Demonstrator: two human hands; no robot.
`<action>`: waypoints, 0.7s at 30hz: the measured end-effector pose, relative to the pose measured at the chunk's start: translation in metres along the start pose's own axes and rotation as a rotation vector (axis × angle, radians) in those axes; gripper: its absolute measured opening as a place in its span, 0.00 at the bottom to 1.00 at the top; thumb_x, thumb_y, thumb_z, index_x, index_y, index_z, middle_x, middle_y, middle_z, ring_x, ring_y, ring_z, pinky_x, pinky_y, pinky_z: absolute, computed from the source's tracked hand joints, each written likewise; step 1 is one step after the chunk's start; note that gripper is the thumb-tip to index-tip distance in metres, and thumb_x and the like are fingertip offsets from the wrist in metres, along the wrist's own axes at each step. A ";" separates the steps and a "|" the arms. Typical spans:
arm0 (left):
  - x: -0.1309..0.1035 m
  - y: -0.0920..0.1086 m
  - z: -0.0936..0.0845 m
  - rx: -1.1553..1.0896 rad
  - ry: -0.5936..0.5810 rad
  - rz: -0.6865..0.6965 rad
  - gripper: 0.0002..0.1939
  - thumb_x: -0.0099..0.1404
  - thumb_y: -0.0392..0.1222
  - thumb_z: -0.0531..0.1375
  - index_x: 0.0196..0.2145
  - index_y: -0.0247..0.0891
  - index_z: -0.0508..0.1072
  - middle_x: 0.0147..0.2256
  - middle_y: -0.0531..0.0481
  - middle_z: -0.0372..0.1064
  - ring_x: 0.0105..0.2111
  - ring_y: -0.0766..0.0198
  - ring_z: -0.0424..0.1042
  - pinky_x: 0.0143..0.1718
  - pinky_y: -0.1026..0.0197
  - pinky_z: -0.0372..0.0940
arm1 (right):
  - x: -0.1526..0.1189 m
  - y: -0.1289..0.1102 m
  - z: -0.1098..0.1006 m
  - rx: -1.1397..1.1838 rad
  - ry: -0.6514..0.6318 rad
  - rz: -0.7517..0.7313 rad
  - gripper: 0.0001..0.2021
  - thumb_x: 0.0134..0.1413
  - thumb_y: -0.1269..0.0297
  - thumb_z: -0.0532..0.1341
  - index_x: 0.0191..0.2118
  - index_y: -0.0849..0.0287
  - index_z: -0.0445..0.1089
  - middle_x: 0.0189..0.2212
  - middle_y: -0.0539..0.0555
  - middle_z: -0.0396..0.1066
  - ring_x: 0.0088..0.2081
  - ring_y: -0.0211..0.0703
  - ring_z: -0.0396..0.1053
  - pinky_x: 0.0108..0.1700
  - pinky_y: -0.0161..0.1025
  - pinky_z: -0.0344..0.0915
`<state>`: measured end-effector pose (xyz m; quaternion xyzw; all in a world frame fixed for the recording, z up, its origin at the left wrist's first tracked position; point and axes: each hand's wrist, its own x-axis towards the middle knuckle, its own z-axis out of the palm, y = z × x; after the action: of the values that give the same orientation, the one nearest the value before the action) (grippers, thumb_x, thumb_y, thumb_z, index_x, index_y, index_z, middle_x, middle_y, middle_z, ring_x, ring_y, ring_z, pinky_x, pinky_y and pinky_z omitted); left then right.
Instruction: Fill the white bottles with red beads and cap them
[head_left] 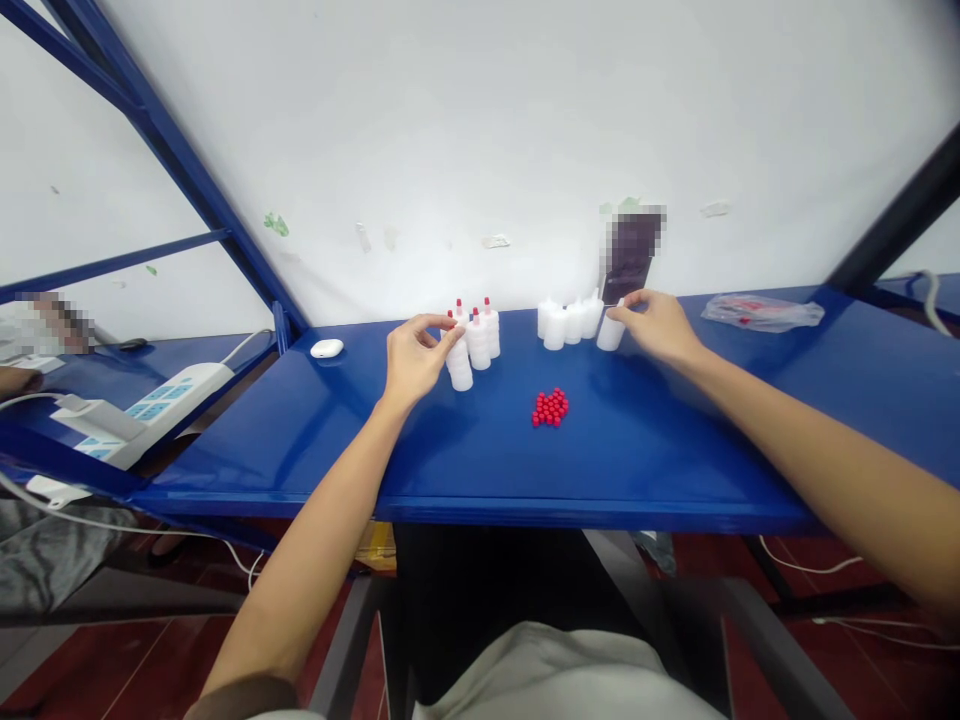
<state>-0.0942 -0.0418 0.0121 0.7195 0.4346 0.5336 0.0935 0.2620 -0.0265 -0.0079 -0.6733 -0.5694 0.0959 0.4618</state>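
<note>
My left hand (416, 360) is closed, thumb and index finger at the top of the front white squeeze bottle (460, 374), which stands upright on the table. Right behind it are several similar bottles (480, 345) with red tips. My right hand (660, 325) pinches another white squeeze bottle (610, 333) by its upper end; it leans slightly, and I cannot tell if its base touches the table. To its left is a cluster of white bottles (574, 322) without red tips. A small pile of red caps (550, 408) lies between my arms.
A dark phone-like slab (628, 260), partly blurred, leans against the wall. At right lies a clear plastic bag (763, 312) with something red inside. A white earbud case (327, 348) sits at left on the blue table (480, 470). Beyond the frame is a power strip (161, 410).
</note>
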 end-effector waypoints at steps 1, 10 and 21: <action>0.000 0.000 -0.001 0.010 0.017 0.028 0.12 0.61 0.49 0.67 0.36 0.38 0.80 0.30 0.51 0.76 0.21 0.71 0.65 0.26 0.64 0.61 | -0.001 0.000 0.000 0.012 -0.012 0.015 0.07 0.47 0.60 0.64 0.28 0.55 0.67 0.31 0.54 0.70 0.34 0.48 0.68 0.42 0.47 0.63; -0.029 0.035 0.010 -0.169 -0.241 0.499 0.06 0.69 0.42 0.62 0.37 0.39 0.77 0.34 0.49 0.74 0.29 0.68 0.69 0.32 0.64 0.66 | -0.048 -0.030 0.017 0.341 -0.360 -0.154 0.06 0.48 0.62 0.61 0.33 0.55 0.65 0.28 0.51 0.72 0.30 0.44 0.69 0.35 0.41 0.64; -0.024 0.035 0.046 0.043 -0.816 0.531 0.19 0.67 0.29 0.52 0.52 0.37 0.74 0.48 0.41 0.72 0.45 0.58 0.73 0.49 0.53 0.69 | -0.062 -0.041 0.019 0.195 -0.506 -0.341 0.11 0.55 0.56 0.58 0.31 0.58 0.70 0.26 0.51 0.72 0.29 0.44 0.68 0.38 0.41 0.63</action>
<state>-0.0378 -0.0653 -0.0030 0.9577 0.1748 0.2045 0.1019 0.2010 -0.0728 -0.0132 -0.4756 -0.7590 0.2355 0.3771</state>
